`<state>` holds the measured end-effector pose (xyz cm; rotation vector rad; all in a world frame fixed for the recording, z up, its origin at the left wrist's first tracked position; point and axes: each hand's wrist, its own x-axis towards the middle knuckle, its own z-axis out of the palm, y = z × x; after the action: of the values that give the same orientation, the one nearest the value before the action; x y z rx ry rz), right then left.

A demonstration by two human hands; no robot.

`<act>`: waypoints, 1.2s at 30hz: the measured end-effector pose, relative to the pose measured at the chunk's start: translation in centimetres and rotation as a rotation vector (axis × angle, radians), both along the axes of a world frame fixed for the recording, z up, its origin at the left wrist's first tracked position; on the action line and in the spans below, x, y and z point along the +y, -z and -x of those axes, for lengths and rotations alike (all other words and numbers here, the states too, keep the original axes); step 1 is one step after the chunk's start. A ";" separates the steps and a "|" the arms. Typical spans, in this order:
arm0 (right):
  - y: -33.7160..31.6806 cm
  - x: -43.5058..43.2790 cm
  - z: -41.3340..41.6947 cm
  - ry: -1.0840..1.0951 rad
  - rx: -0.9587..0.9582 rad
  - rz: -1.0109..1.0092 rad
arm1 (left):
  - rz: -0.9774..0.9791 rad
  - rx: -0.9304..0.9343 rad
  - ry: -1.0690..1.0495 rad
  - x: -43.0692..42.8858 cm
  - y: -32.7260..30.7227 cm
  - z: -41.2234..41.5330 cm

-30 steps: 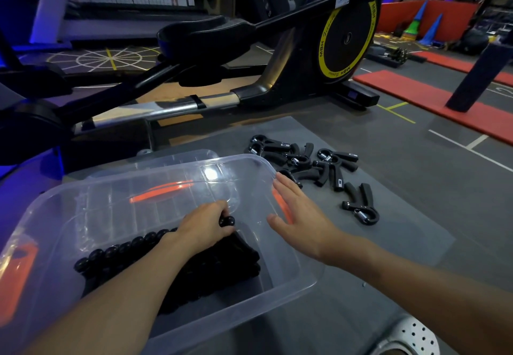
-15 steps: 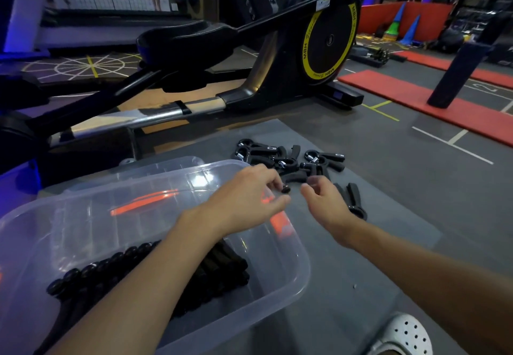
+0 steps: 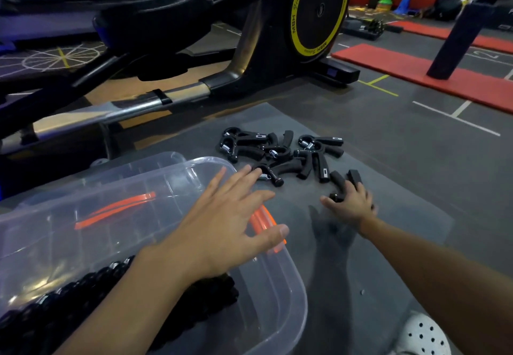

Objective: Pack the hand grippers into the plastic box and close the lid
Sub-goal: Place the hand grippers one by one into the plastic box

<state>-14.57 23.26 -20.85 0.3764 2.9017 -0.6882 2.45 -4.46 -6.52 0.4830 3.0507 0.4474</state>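
A clear plastic box [image 3: 294, 288] stands on the grey mat at lower left, with a row of black hand grippers [image 3: 52, 315] packed along its near side. Its clear lid [image 3: 155, 160] lies behind it. Several loose black hand grippers [image 3: 277, 157] lie in a pile on the mat beyond the box. My left hand [image 3: 230, 215] hovers above the box's right end with fingers spread, the fingertips at the nearest gripper of the pile. My right hand [image 3: 351, 206] curls over a single hand gripper [image 3: 342, 181] lying to the right of the pile; its two handles stick out past my fingers.
A black elliptical trainer [image 3: 319, 13] with a yellow-ringed wheel and a steel rail stands just behind the mat. A red floor mat [image 3: 416, 74] and a dark post [image 3: 460, 29] are at the right. A white perforated shoe [image 3: 424, 335] shows at the bottom right.
My left hand has come out of the box and reached right toward the pile. My right hand has moved forward onto the single gripper and curled over it.
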 end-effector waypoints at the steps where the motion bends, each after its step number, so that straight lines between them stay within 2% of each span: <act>1: 0.5 0.2 0.4 0.014 -0.022 0.010 | 0.002 -0.001 -0.002 0.0 0.0 0.0; 8: 1.8 1.4 1.9 0.087 -0.029 0.015 | -0.010 0.004 -0.004 0.1 0.1 -0.1; 16: 3.8 0.8 -1.5 0.092 0.187 0.006 | -0.050 0.016 0.011 0.1 0.1 0.0; 19: 4.4 1.1 -3.3 -0.035 0.207 0.009 | -0.058 0.003 0.014 0.1 0.0 0.0; 23: 4.1 1.6 -5.3 -0.371 0.097 0.033 | -0.064 0.010 0.019 0.0 0.2 0.0; 25: 3.7 1.4 -6.1 -0.453 0.102 0.051 | -0.081 0.011 0.020 0.0 0.4 0.1; 28: 3.1 0.7 -7.6 -0.310 0.099 0.132 | -0.088 0.027 0.021 -0.1 0.7 0.1; 32: 3.0 -0.2 -8.9 -0.249 0.041 0.112 | -0.106 0.035 0.020 -0.1 0.8 0.1; 36: 3.1 -1.0 -9.2 -0.187 0.126 0.112 | -0.115 0.039 0.024 -0.1 0.9 0.2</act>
<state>-5.40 22.28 -23.97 0.0490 2.9464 -0.8659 2.21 -4.56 -7.42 0.5381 3.0652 0.6226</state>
